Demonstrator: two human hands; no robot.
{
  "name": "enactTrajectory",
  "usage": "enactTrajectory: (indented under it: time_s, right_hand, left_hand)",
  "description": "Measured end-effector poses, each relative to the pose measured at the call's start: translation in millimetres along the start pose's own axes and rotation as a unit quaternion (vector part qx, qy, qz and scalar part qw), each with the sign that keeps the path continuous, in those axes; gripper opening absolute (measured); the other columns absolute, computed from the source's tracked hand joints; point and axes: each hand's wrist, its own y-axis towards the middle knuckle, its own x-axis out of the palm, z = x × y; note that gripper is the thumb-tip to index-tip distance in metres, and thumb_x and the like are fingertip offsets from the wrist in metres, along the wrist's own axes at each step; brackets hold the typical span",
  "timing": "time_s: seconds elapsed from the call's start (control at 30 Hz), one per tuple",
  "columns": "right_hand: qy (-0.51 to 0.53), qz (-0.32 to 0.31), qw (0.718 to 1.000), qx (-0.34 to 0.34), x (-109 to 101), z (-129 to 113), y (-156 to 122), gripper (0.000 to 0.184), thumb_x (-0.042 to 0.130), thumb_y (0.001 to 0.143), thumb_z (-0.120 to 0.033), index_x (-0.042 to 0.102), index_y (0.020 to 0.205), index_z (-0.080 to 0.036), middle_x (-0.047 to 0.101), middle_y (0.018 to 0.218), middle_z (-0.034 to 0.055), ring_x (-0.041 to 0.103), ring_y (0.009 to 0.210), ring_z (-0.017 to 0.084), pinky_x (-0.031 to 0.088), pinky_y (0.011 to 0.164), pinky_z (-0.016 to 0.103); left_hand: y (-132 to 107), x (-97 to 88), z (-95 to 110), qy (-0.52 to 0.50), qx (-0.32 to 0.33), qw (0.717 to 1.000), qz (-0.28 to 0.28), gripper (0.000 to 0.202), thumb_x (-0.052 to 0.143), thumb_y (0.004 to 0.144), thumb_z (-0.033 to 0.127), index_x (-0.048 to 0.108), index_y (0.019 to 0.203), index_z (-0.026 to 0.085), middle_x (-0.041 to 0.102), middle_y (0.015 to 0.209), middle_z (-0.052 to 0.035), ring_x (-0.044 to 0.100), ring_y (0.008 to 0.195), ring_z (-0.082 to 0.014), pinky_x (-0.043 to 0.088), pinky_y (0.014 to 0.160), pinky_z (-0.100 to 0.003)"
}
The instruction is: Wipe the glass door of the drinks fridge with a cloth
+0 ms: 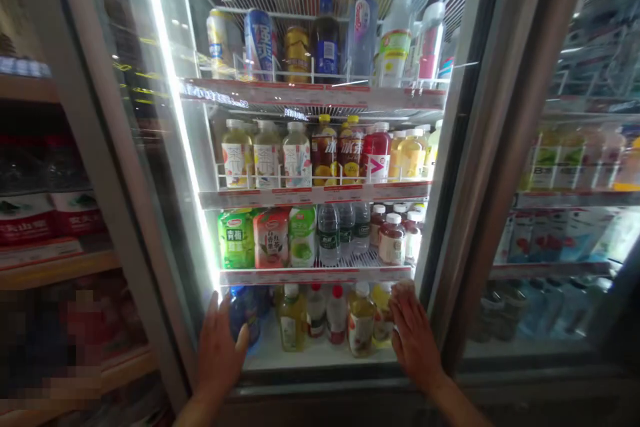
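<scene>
From the head camera, looks into a lit drinks cooler (320,363). Holds the left hand (221,341) near a blue bottle (246,320) at lower left, with fingers spread and thumb apart, gripping nothing that shows. Holds the right hand (414,335) before a yellow bottle (383,310) at lower right, partly covering it, with fingers nearly straight and close together, likewise without visible hold; cannot tell about contact. Shows between them two red-capped bottles (337,315) and others, upright on a pale base, beneath a low shelf edge (320,275). Gives, higher up, drink pouches (271,239), water bottles (329,233) and cans (260,43). Ends at right with a metal post (495,180) and another stocked cooler (565,200), at left with shelves (43,255) of red-labelled bottles (25,221).
</scene>
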Motion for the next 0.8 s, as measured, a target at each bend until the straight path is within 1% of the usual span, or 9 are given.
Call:
enactTrajectory:
  time_s: [0.13, 0.2, 0.27, 0.33, 0.4, 0.5, 0.57, 0.67, 0.8]
  right_hand:
    - [0.005, 0.028, 0.999, 0.02, -3, -9, 32, 0.07, 0.043, 0.084, -0.016, 0.011, 0.146, -0.019, 0.015, 0.152, 0.0096, 0.018, 0.139, 0.03, 0.028, 0.107, 0.052]
    - [0.024, 0.038, 0.999, 0.001, 0, -21, 53, 0.069, 0.043, 0.083, -0.017, 0.014, 0.146, -0.018, 0.015, 0.152, 0.0093, 0.017, 0.139, 0.03, 0.024, 0.108, 0.052]
    - [0.05, 0.013, 0.995, -0.089, 7, -43, 66, 0.068, 0.043, 0.08, -0.014, 0.021, 0.144, -0.016, 0.018, 0.151, 0.0065, 0.014, 0.14, 0.026, 0.016, 0.113, 0.048]
    - [0.082, -0.025, 0.976, -0.199, 14, -70, 75, 0.066, 0.043, 0.078, -0.013, 0.028, 0.142, -0.015, 0.023, 0.15, 0.0033, 0.011, 0.141, 0.02, 0.006, 0.116, 0.041]
    - [0.108, -0.048, 0.965, -0.233, 20, -98, 85, 0.065, 0.044, 0.077, -0.015, 0.031, 0.141, -0.014, 0.026, 0.149, 0.0033, 0.009, 0.141, 0.019, 0.001, 0.116, 0.04]
    - [0.131, -0.045, 0.973, -0.186, 29, -137, 104, 0.064, 0.045, 0.077, -0.016, 0.033, 0.14, -0.013, 0.026, 0.149, 0.0071, 0.009, 0.141, 0.024, 0.004, 0.115, 0.048]
    - [0.148, -0.043, 0.962, -0.226, 36, -161, 114, 0.062, 0.043, 0.077, -0.012, 0.034, 0.139, -0.011, 0.026, 0.149, 0.0077, 0.013, 0.14, 0.023, 0.011, 0.115, 0.045]
    - [0.178, -0.054, 0.924, -0.334, 42, -194, 129, 0.056, 0.04, 0.081, -0.011, 0.038, 0.136, -0.01, 0.024, 0.15, 0.0048, 0.018, 0.139, 0.018, 0.018, 0.114, 0.039]
    - [0.203, -0.049, 0.933, -0.293, 46, -235, 145, 0.05, 0.039, 0.084, -0.014, 0.041, 0.134, -0.009, 0.019, 0.151, 0.0066, 0.017, 0.139, 0.023, 0.019, 0.113, 0.044]
  left_hand:
    - [3, -3.1, -3, 0.004, -0.014, 1.0, 0.015, 0.063, 0.042, 0.084, 0.031, 0.023, 0.141, 0.015, 0.022, 0.148, -0.0161, 0.024, 0.136, -0.0321, 0.029, 0.108, -0.052]
    - [2, -2.5, -3, 0.005, -0.013, 1.0, 0.005, 0.063, 0.043, 0.084, 0.03, 0.022, 0.141, 0.014, 0.022, 0.148, -0.0167, 0.025, 0.136, -0.032, 0.03, 0.108, -0.052]
    - [1, -2.5, -4, 0.006, -0.006, 1.0, -0.006, 0.063, 0.043, 0.083, 0.028, 0.022, 0.141, 0.015, 0.023, 0.148, -0.0166, 0.026, 0.135, -0.0314, 0.031, 0.107, -0.051]
    - [1, -4.6, -8, 0.011, -0.007, 1.0, -0.004, 0.062, 0.044, 0.082, 0.025, 0.025, 0.14, 0.015, 0.025, 0.147, -0.0165, 0.028, 0.134, -0.0311, 0.032, 0.107, -0.051]
    - [2, -9.1, -14, 0.019, -0.015, 1.0, 0.001, 0.062, 0.045, 0.081, 0.024, 0.027, 0.139, 0.015, 0.026, 0.146, -0.0172, 0.029, 0.134, -0.0312, 0.032, 0.106, -0.05]
    - [3, -17.7, -25, 0.032, -0.022, 0.999, -0.002, 0.063, 0.047, 0.08, 0.023, 0.028, 0.138, 0.012, 0.026, 0.146, -0.0192, 0.029, 0.134, -0.0314, 0.032, 0.106, -0.051]
    - [2, -23.4, -34, 0.038, -0.027, 0.999, -0.006, 0.063, 0.048, 0.078, 0.02, 0.029, 0.138, 0.012, 0.026, 0.146, -0.0196, 0.029, 0.134, -0.0313, 0.032, 0.106, -0.051]
    - [-4, -33.1, -48, 0.038, -0.04, 0.998, -0.009, 0.064, 0.047, 0.077, 0.017, 0.028, 0.138, 0.016, 0.026, 0.146, -0.0168, 0.029, 0.134, -0.0299, 0.031, 0.107, -0.05]
    - [-15, -48.9, -68, 0.051, -0.059, 0.997, -0.008, 0.062, 0.046, 0.078, 0.019, 0.029, 0.137, 0.015, 0.026, 0.146, -0.0161, 0.029, 0.134, -0.03, 0.031, 0.108, -0.05]
